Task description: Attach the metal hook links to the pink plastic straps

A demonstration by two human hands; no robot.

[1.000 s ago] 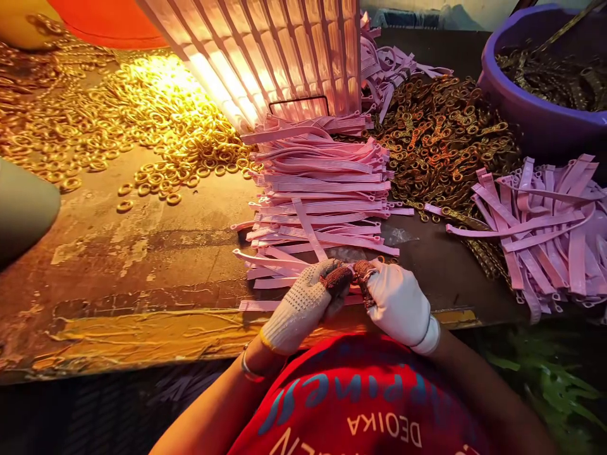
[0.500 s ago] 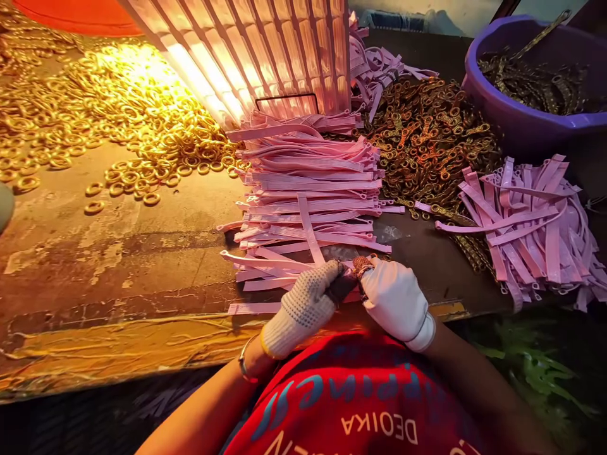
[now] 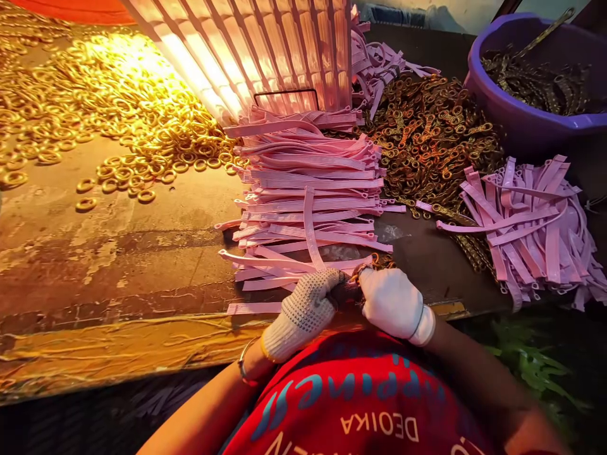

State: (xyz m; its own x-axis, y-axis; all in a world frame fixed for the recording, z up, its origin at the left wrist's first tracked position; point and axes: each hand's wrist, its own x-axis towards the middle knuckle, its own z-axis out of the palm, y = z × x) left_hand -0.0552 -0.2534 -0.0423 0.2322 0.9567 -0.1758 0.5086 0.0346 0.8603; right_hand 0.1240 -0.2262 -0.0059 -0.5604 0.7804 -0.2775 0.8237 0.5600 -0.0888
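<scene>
My two gloved hands [image 3: 303,308] [image 3: 392,302], one wrist bangle [image 3: 242,366], one purple basin [image 3: 505,117], pink straps [image 3: 310,181] and gold rings [image 3: 165,138] too many to count

At the near edge of the worktop [image 3: 142,268], the gloved left hand [image 3: 304,306] and right hand [image 3: 392,302] sit close together, curled, bare forearms [image 3: 203,398] angling inward.

The worktop [image 3: 156,243] was brown and worn, its surface scuffed with pale patches, and a wrinkled yellowish strip [image 3: 118,344] ran along its front edge. Strong warm light blazed at the upper left, beside a ribbed translucent panel [image 3: 256,50]; the right side was dimmer. A pale wall [image 3: 465,16] showed behind, and the space below the worktop was dark.
</scene>
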